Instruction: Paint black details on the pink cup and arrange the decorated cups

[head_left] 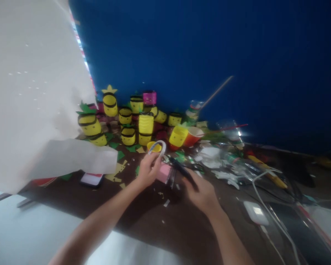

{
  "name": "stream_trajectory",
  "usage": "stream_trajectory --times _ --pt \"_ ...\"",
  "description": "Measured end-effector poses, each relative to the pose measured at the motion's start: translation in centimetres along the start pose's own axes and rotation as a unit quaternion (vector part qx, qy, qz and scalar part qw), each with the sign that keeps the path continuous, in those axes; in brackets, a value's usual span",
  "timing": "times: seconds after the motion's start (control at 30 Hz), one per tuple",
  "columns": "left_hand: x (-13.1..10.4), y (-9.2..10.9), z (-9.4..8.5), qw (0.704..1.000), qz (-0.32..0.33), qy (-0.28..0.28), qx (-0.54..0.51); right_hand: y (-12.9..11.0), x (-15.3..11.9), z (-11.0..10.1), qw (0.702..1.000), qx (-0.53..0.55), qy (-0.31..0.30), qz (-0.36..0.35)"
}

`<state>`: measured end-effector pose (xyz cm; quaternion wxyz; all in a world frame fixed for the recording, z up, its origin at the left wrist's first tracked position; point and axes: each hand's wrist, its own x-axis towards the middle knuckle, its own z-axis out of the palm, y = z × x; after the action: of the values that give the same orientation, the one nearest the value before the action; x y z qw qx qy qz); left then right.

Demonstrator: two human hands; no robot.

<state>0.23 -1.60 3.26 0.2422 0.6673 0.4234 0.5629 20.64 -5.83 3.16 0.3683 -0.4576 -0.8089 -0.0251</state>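
Note:
My left hand is closed on a white curved band, which arches up above the fingers. My right hand is wrapped round a long black tool; its tip points up and left toward the band, and blur hides its exact kind. A pink piece with clear wrapping beside it shows between the two hands. Just behind the band lies a small yellow round piece. Small paper scraps lie on the brown table below the hands.
Several yellow cups with black bands stand at the back, near a red cup. A phone and white sheet are at left. White scraps, a yellow-handled tool, a white device and cables occupy the right.

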Motion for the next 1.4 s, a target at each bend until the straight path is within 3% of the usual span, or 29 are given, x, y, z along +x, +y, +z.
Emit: stream_trajectory --times 0.5,0.93,1.07,1.13,1.27,1.4 --pt "0.0 -0.2 -0.1 1.0 -0.006 0.008 -0.009 0.3 0.0 -0.1 1.0 -0.008 0.0 -0.004" --pt "0.0 -0.3 -0.1 0.999 -0.039 0.022 -0.023 0.8 -0.1 -0.4 0.999 -0.003 -0.038 0.029" --pt "0.6 0.2 -1.1 0.991 -0.044 0.108 -0.064 1.7 -0.1 -0.1 0.995 -0.06 -0.077 0.037" --pt "0.9 0.5 -1.6 0.987 -0.043 0.135 -0.076 2.1 0.1 0.1 0.994 -0.074 -0.055 0.053" --pt "1.0 0.7 -1.6 0.989 -0.047 0.113 -0.082 2.1 0.4 0.3 0.987 -0.119 0.002 0.105" --pt "0.6 0.8 -1.2 0.993 -0.037 0.087 -0.071 2.3 0.1 0.3 0.953 -0.242 -0.053 0.172"
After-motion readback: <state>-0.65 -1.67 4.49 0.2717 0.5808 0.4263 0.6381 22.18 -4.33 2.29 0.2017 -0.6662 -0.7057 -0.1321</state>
